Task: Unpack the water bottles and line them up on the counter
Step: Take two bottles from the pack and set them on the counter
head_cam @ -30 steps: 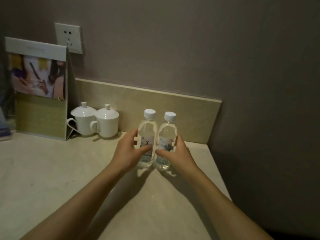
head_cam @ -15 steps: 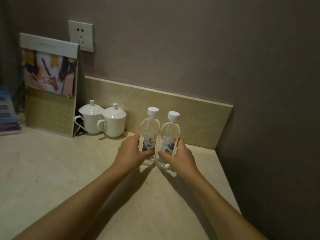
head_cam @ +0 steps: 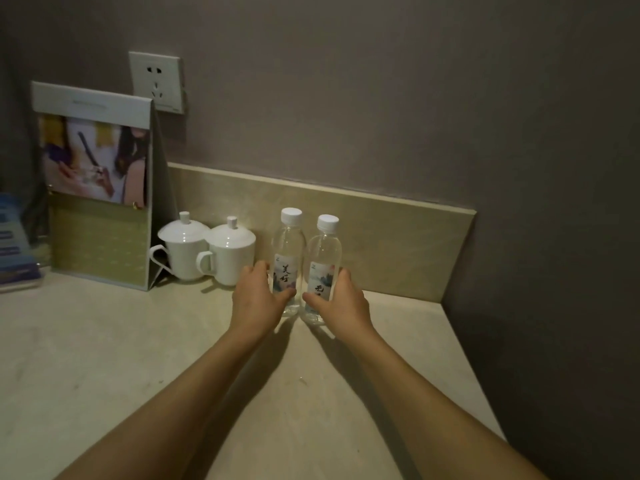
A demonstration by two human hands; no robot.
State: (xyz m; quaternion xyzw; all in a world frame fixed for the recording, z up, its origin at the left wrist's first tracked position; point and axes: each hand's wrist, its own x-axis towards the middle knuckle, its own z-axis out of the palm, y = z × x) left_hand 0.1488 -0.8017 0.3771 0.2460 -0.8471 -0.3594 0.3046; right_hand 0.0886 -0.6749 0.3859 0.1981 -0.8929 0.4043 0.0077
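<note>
- Two clear water bottles stand upright on the pale bench (head_cam: pixel 104 358), close to the low tiled upstand (head_cam: pixel 398 244) at the far edge, towards the right end of the bench.
- The left bottle (head_cam: pixel 289 251) and the right bottle (head_cam: pixel 325 254) stand side by side, just beside each other; whether they touch cannot be told. Both carry white caps and printed labels.
- The left hand (head_cam: pixel 258 299) wraps the lower part of the left bottle from its left side; its fingers (head_cam: pixel 258 268) curl round the far side and the thumb lies across the near face of the label, so the hand is clamped on that bottle.
- The right hand (head_cam: pixel 341 303) grips the right bottle the same way from the right, fingers (head_cam: pixel 346 275) behind and thumb in front, closed on the bottle.
- Both bare forearms reach in from the near edge and cast dark shadows on the bench between them.
- Left of the bottles stand two white lidded cups (head_cam: pixel 207 252), touching or nearly so, handles turned to the left.
- Further left, a folded card stand (head_cam: pixel 93 188) with a printed picture stands upright on the bench.
- A white wall socket (head_cam: pixel 156 81) sits on the grey wall above the card stand.
- A blue booklet (head_cam: pixel 15 251) lies at the far left edge.
</note>
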